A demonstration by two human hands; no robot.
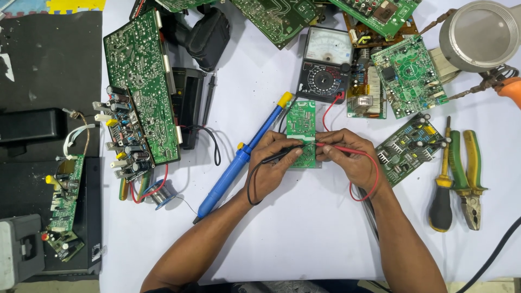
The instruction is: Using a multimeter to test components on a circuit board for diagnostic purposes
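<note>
Left hand [274, 160] fingers pinching black probe [282, 154], right hand [347, 157] fingers pinching red probe [334, 146], tips seemingly on small green board [301, 122].

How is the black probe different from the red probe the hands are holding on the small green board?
The black probe sits in the left hand; the red probe sits in the right hand. The black lead loops down by the left wrist, while the red lead curls around the right wrist. Both lie nearly flat, tips meeting over the small green board.
</note>
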